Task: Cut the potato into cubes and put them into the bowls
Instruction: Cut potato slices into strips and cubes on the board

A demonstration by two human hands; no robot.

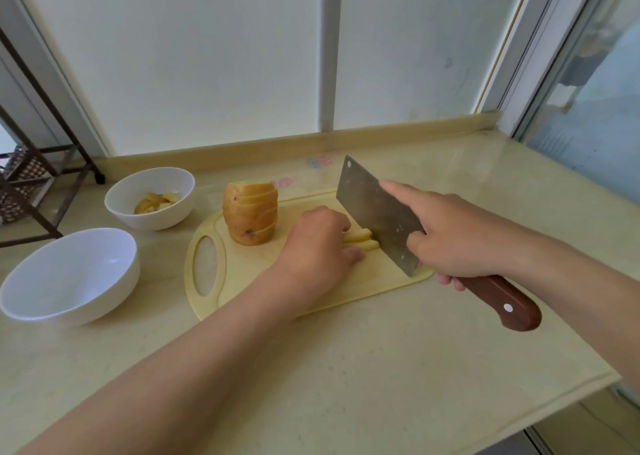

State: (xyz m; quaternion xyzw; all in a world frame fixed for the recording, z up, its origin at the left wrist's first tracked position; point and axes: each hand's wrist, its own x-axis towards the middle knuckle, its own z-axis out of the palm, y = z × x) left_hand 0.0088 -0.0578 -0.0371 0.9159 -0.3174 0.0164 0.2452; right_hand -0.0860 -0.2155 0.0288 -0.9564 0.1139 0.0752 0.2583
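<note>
Gripping the potato strips (362, 240), the left hand (318, 247) sits just beside the cleaver (377, 212) the right hand (460, 240) clasps.

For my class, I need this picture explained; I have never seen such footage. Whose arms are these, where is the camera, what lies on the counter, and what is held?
No robot here: a person wears one camera on the head, looking down at their own bare hands. The right hand grips a cleaver by its wooden handle. The left hand holds potato strips down on the cutting board, where a sliced potato also stands. On the counter, the farther bowl holds potato pieces; the nearer bowl is empty.
</note>
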